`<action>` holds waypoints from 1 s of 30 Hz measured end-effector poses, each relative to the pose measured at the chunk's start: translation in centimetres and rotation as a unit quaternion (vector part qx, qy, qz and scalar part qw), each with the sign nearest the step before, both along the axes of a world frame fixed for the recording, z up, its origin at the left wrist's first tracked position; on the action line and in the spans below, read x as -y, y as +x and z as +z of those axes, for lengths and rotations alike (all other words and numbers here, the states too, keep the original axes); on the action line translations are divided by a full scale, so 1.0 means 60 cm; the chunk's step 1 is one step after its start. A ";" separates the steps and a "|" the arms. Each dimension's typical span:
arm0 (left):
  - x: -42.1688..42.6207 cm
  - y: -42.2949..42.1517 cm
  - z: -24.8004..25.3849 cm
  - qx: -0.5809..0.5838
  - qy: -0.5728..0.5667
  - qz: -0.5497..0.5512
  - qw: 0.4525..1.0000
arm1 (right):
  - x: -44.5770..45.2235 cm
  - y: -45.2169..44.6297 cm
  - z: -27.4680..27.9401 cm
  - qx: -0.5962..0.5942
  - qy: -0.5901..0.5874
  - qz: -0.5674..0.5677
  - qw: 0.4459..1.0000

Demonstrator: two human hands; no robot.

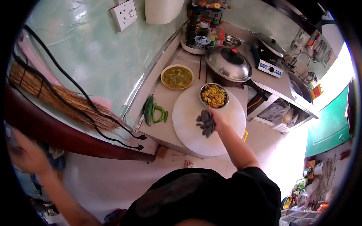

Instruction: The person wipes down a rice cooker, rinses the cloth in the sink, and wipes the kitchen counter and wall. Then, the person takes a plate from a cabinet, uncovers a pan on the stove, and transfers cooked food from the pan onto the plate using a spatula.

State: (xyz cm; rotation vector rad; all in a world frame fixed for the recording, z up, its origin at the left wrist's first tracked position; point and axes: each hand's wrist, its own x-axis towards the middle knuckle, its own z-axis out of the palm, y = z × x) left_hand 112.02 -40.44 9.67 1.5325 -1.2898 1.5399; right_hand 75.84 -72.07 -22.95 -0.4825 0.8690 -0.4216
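My right hand [218, 119] is closed on a crumpled dark grey cloth [206, 123], above the round white board [192, 133]. Just beyond it, a metal bowl of yellow food [213, 95] sits on the board's far edge. Over at the far left my left hand [28, 152] is stretched out away from the counter, smeared by motion, and its fingers are hard to make out. A bowl of soup [177, 77] stands on the counter, with a dark green cucumber [149, 110] and green peppers [160, 113] nearer me.
A lidded pan [229, 64] with a black handle stands behind the board. Bottles and a blue-white jar [202, 41] fill the back corner. Black cables [81, 92] hang at the left over a straw broom [56, 94]. A portable cooker [270, 68] is at the right.
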 end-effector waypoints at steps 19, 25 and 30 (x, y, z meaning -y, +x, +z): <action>0.627 -0.123 -0.685 -0.944 0.022 -0.272 0.185 | -0.135 -0.160 0.008 -0.145 0.014 -0.175 0.974; 0.705 -0.118 -0.689 -0.952 0.048 -0.244 0.180 | -0.147 -0.159 0.011 -0.131 0.043 -0.238 0.961; 0.720 -0.116 -0.689 -0.959 0.040 -0.177 0.216 | -0.132 -0.137 0.017 -0.175 0.027 -0.220 0.959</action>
